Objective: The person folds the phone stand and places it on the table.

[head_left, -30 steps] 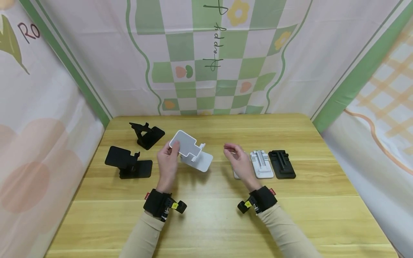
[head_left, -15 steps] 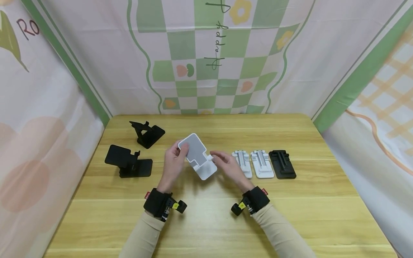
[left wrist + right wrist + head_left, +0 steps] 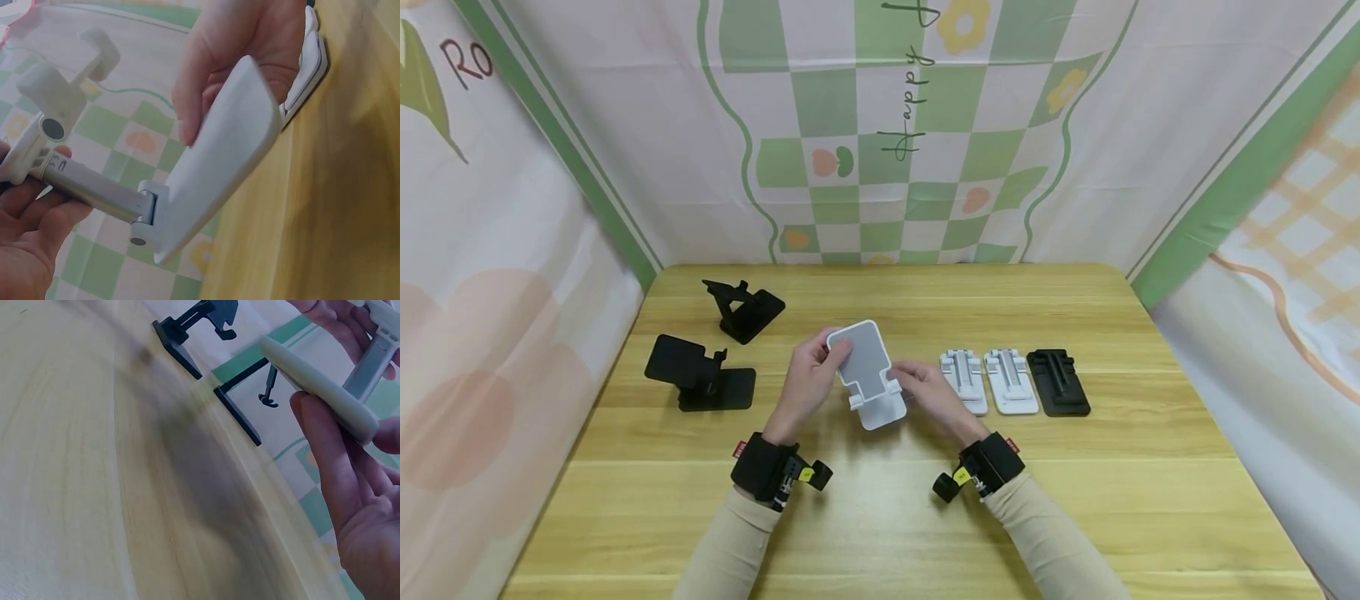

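An unfolded white phone stand (image 3: 867, 360) with a grey-faced top plate is held above the middle of the table. My left hand (image 3: 811, 375) grips the upper plate's left edge, its thumb on the grey face; in the left wrist view its fingers lie behind the extended metal stem (image 3: 100, 194). At the other end, my right hand (image 3: 931, 398) pinches the stand's flat white base (image 3: 322, 387) between thumb and fingers. The base stands at an angle to the stem at the hinge (image 3: 147, 209). Part of the right hand is hidden behind the stand in the head view.
Two unfolded black phone stands, the nearer one (image 3: 718, 390) and the farther one (image 3: 748, 315), stand at the left of the wooden table (image 3: 880, 533). Right of my hands lie two folded white stands (image 3: 962, 379) (image 3: 1011, 383) and one folded black stand (image 3: 1058, 383) in a row.
My right hand has moved left, away from the folded white stands, and taken hold of the white stand's base. My left hand has shifted right and turned the stand more upright.
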A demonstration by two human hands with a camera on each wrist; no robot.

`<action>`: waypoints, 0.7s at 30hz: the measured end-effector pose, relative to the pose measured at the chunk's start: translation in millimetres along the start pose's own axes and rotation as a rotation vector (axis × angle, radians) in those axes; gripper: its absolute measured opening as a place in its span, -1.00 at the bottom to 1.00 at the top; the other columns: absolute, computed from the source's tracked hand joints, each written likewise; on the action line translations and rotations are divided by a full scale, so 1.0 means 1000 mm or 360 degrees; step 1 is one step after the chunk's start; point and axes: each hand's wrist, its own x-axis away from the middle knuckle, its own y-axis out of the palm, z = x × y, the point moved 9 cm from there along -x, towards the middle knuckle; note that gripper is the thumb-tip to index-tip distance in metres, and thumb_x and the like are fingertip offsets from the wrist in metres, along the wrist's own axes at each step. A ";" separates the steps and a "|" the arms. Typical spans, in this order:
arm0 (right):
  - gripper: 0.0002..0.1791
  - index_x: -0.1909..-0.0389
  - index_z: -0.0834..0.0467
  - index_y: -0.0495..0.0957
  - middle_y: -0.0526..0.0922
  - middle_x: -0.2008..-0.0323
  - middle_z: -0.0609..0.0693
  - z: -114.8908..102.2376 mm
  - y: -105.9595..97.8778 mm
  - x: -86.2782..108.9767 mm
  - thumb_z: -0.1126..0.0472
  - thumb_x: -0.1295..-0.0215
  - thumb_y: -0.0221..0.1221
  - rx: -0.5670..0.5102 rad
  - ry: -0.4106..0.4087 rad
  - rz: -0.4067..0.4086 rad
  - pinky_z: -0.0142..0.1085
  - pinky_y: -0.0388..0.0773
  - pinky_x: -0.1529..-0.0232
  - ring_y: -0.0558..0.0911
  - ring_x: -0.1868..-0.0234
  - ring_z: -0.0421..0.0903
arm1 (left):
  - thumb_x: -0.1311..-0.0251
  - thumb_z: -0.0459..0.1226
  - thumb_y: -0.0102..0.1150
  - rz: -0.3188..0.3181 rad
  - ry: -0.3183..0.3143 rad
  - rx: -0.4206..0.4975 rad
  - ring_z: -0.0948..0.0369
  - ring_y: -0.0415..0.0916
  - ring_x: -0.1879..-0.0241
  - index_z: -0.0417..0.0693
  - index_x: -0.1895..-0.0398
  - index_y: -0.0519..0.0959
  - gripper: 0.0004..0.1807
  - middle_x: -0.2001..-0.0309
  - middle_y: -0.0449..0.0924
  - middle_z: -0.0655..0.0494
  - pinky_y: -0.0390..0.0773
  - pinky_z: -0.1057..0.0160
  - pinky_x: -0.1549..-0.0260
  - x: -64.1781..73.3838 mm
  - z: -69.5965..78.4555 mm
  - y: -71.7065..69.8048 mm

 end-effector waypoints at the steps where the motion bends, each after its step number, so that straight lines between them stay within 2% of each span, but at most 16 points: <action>1: -0.51 -0.28 0.48 0.45 0.74 0.00 0.21 0.001 0.001 0.000 0.19 -0.55 0.05 -0.0026 0.0011 -0.0020 -0.26 0.68 0.13 0.73 0.18 -0.13 | -0.52 -0.26 0.06 -0.0024 -0.0002 -0.0013 0.10 0.65 0.18 -0.27 -0.04 0.65 -0.72 0.08 0.71 -0.19 0.64 0.25 0.17 0.000 0.001 0.001; 5: -0.52 -0.27 0.50 0.43 0.73 -0.02 0.22 0.003 0.006 0.001 0.24 -0.50 0.06 -0.0092 0.0025 -0.0086 -0.23 0.71 0.11 0.74 0.13 -0.10 | -0.52 -0.25 0.07 -0.0117 0.0006 -0.0063 0.13 0.58 0.24 -0.24 -0.05 0.65 -0.72 0.11 0.70 -0.16 0.61 0.24 0.21 0.001 0.005 0.006; 10: -0.58 -0.18 0.54 0.42 0.73 -0.02 0.23 0.003 0.007 0.002 0.29 -0.49 0.02 -0.0137 -0.0015 -0.0096 -0.22 0.73 0.11 0.76 0.11 -0.10 | -0.53 -0.21 0.06 -0.0212 -0.0015 -0.0072 0.11 0.55 0.21 -0.17 -0.13 0.64 -0.70 0.09 0.67 -0.10 0.59 0.21 0.19 0.003 0.008 0.012; 14: -0.62 -0.13 0.56 0.42 0.76 0.07 0.15 0.004 0.009 0.002 0.31 -0.51 0.00 -0.0193 -0.0038 -0.0094 -0.21 0.74 0.11 0.77 0.16 -0.11 | -0.54 -0.18 0.05 -0.0230 -0.0046 -0.0064 0.09 0.54 0.17 -0.14 -0.17 0.62 -0.68 0.07 0.66 -0.09 0.59 0.19 0.15 0.003 0.007 0.013; 18: -0.59 -0.20 0.58 0.39 0.76 0.06 0.14 0.002 0.011 0.003 0.33 -0.52 -0.02 -0.0236 -0.0067 -0.0094 -0.20 0.74 0.10 0.77 0.15 -0.11 | -0.53 -0.19 0.06 -0.0220 -0.0041 -0.0033 0.09 0.55 0.13 -0.15 -0.21 0.58 -0.67 0.03 0.65 -0.11 0.60 0.16 0.09 0.002 0.006 0.013; 21: -0.56 -0.25 0.58 0.36 0.75 0.04 0.13 0.000 0.013 0.003 0.33 -0.52 -0.01 -0.0276 -0.0069 -0.0080 -0.20 0.74 0.10 0.77 0.14 -0.10 | -0.51 -0.21 0.10 -0.0229 -0.0010 0.0000 0.06 0.57 0.04 -0.16 -0.24 0.54 -0.65 -0.04 0.63 -0.12 0.59 0.06 -0.04 0.001 0.006 0.014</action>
